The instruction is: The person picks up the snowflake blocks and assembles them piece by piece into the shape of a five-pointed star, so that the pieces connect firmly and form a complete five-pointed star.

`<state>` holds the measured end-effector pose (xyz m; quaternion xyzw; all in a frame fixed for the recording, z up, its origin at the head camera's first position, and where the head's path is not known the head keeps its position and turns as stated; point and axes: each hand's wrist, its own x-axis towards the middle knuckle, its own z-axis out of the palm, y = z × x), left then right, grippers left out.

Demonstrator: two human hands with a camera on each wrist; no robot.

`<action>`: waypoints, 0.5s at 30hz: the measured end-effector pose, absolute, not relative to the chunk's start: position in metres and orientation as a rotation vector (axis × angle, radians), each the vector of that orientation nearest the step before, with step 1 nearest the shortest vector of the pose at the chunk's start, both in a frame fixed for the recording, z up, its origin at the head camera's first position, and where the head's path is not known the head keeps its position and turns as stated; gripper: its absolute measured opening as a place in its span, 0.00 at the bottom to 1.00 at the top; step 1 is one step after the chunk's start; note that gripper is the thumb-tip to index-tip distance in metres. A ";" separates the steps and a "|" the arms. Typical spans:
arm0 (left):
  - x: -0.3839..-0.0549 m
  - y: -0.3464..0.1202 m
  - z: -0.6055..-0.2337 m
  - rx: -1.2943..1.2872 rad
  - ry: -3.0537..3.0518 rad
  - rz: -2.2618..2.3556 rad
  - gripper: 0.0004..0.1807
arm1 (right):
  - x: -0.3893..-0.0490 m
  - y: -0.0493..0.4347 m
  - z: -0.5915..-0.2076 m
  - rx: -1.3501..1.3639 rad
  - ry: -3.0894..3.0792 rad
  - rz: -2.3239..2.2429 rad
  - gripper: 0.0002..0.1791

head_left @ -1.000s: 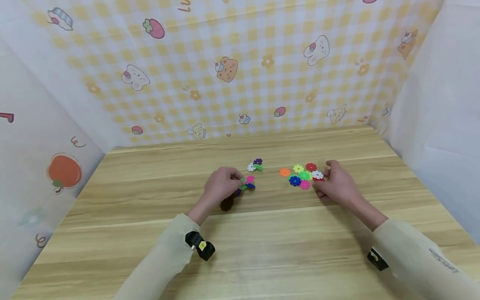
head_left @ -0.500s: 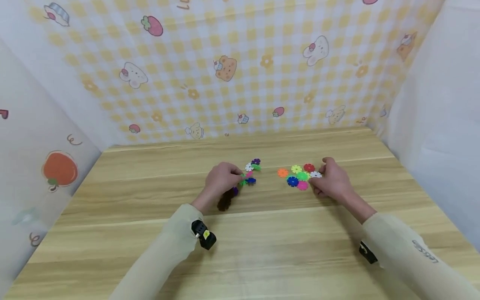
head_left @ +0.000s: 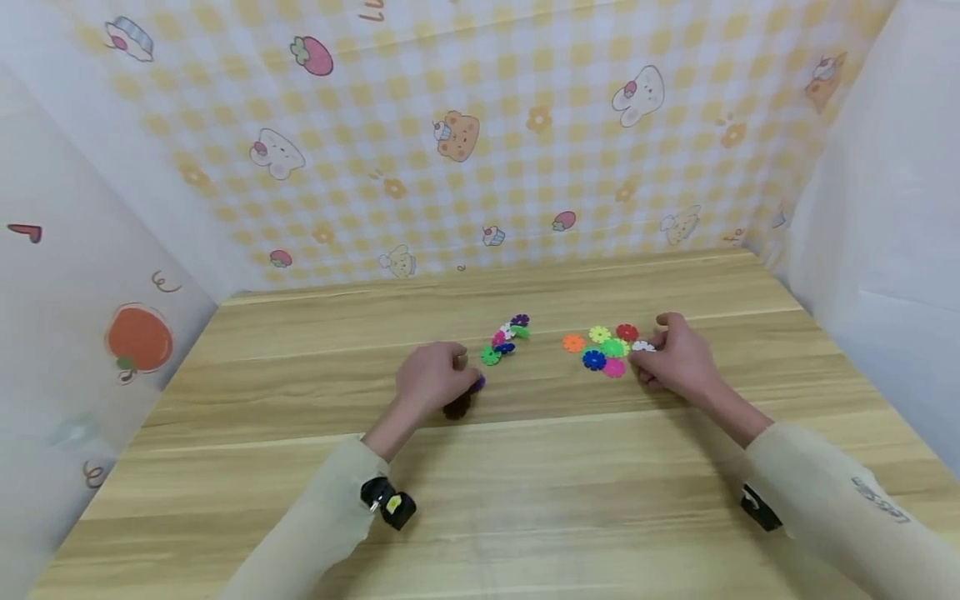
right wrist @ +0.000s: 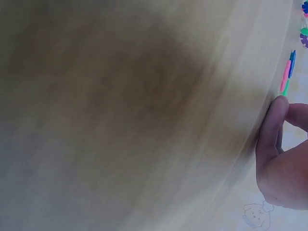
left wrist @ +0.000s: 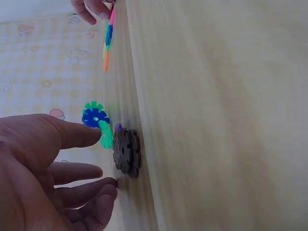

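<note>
My left hand (head_left: 435, 375) is spread over a stack of brown snowflake discs (left wrist: 126, 151), thumb and fingers apart. A purple snowflake disc (head_left: 479, 383) shows beside its fingertips. Just beyond lies a cluster of snowflake discs: a green disc (head_left: 491, 357), a blue disc (head_left: 506, 348), a pink disc (head_left: 498, 338) and a purple disc (head_left: 520, 320), with white and light green among them. My right hand (head_left: 678, 358) pinches the edge of a white snowflake disc (head_left: 642, 346), partly hidden by its fingers, at the right side of a loose pile.
That pile holds an orange disc (head_left: 573, 342), a yellow disc (head_left: 599, 334), a red disc (head_left: 627, 332), a dark blue disc (head_left: 594, 360) and a pink disc (head_left: 614, 367). Beneath everything is a wood-grain table (head_left: 525, 492), backed by a checked cloth (head_left: 337, 167).
My left hand has set the green, pink and blue discs beside the white and purple ones, then drawn back toward the brown stack. The right hand stays by the white disc.
</note>
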<state>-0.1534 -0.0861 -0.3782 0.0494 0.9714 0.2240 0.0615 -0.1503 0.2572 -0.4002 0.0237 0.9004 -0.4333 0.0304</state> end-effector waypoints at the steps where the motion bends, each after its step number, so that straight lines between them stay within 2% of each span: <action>1: -0.150 -0.089 -0.378 0.153 2.933 0.673 0.22 | -0.149 0.258 -0.400 0.074 2.769 -1.357 0.46; 2: -0.146 -0.093 -0.378 0.158 2.924 0.682 0.26 | -0.147 0.259 -0.399 0.074 2.765 -1.375 0.46; 5: -0.135 -0.102 -0.378 0.178 2.935 0.691 0.29 | -0.141 0.260 -0.398 0.072 2.768 -1.403 0.47; 11: -0.118 -0.109 -0.386 0.257 2.982 0.609 0.24 | -0.121 0.249 -0.400 0.120 2.801 -1.459 0.45; 15: -0.112 -0.108 -0.393 0.299 3.037 0.546 0.18 | -0.106 0.230 -0.403 0.036 2.862 -1.462 0.42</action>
